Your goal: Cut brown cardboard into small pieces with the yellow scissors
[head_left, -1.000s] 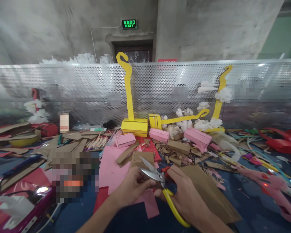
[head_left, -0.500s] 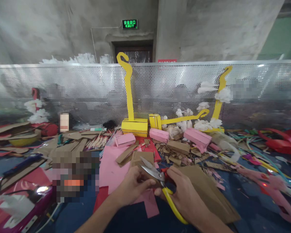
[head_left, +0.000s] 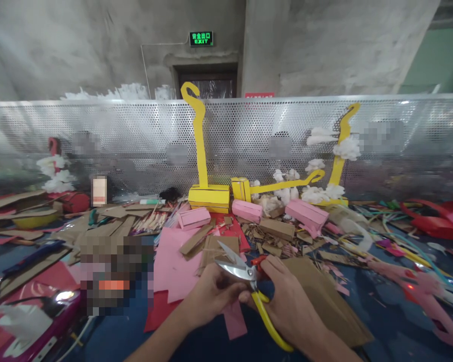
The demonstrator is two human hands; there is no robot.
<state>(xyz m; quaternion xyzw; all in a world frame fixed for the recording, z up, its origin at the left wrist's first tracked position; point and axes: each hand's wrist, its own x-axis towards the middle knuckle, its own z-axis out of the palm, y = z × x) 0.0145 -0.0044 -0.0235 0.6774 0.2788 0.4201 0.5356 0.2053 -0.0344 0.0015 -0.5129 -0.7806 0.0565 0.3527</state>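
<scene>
My right hand [head_left: 289, 296] is wrapped round a pair of scissors [head_left: 245, 271] with one yellow handle and a red part showing by the fingers. The steel blades stand apart and point up and left, over my left hand [head_left: 211, 296]. My left hand is closed, thumb and fingers pinching a small piece of brown cardboard, mostly hidden under the blades and fingers. Beneath and behind the hands lie pink sheets [head_left: 177, 266] and a flat cardboard piece [head_left: 221, 247]. A larger brown cardboard sheet [head_left: 324, 296] lies beside my right hand.
Pink boxes [head_left: 247, 210] and yellow hooked stands [head_left: 200, 146] line the back, before a perforated metal panel [head_left: 136, 125]. Cardboard scraps [head_left: 268, 241] litter the middle. A pink glue gun [head_left: 411, 284] lies at right, a purple power strip [head_left: 56, 322] at left.
The scissors' blades have opened wider and moved slightly to the left. My left hand has shifted a little, and the brown piece under the blades shows less.
</scene>
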